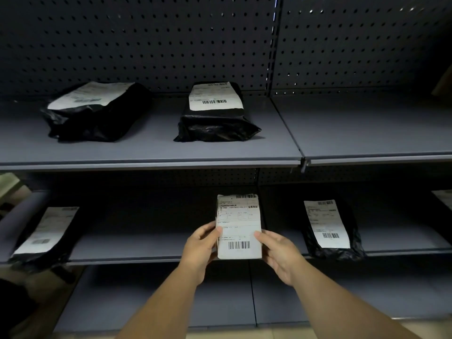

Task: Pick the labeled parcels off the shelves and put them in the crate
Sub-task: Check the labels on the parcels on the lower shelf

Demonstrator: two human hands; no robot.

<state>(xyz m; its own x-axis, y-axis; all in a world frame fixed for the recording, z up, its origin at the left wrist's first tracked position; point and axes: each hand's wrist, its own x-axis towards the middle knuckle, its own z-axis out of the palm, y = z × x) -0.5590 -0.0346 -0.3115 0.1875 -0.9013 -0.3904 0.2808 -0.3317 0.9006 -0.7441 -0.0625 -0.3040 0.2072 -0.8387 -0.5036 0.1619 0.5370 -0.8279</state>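
1. A small parcel (239,227), its face covered by a white shipping label with a barcode near the bottom, is held upright at lower centre of the frame, in front of the middle shelf (127,245).
2. The parcel's left edge is pinched by the left hand (199,248), the thumb laid on the label and the fingers curled behind it.
3. The right edge is gripped by the right hand (281,255), the thumb pressed onto the label's face and the other fingers wrapped under and behind.
4. Both bare forearms are extended upward from the bottom edge of the frame and converge on the parcel.
5. On the upper shelf (146,152), two black plastic-wrapped parcels are laid flat: one (95,113) at upper left, another (215,113) at upper centre, each bearing a white label.
6. On the middle shelf, a black labeled parcel (330,228) is seen at right, just beside the held one, and another (41,236) at far left, overhanging the shelf edge.
7. A perforated back panel (146,45) is visible behind the shelving.
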